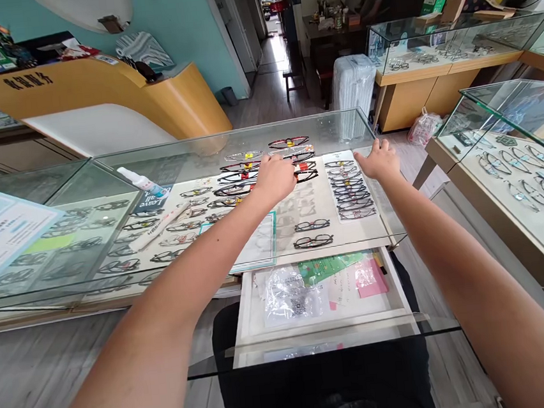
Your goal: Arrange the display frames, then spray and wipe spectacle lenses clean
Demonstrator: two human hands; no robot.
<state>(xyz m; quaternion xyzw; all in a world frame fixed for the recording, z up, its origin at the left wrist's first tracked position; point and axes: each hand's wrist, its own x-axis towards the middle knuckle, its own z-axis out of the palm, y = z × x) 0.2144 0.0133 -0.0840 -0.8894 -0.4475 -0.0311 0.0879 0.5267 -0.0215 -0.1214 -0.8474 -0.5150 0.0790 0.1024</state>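
Observation:
My left hand reaches over the glass display case, among rows of eyeglass frames, some with red or yellow tags. Its fingers curl down and away from me, so the fingertips, and anything in them, are hidden. Near the case's right end, my right hand lies with thumb apart and fingers stretched forward. Beside its thumb is a white tray holding a column of dark frames. Two more eyeglasses sit closer to me.
Below, an open white drawer holds plastic bags and pink and green papers. A clear glass edge crosses above my lap. On the left are a white spray bottle and a rolled paper. Another glass case stands right; a person sits far back.

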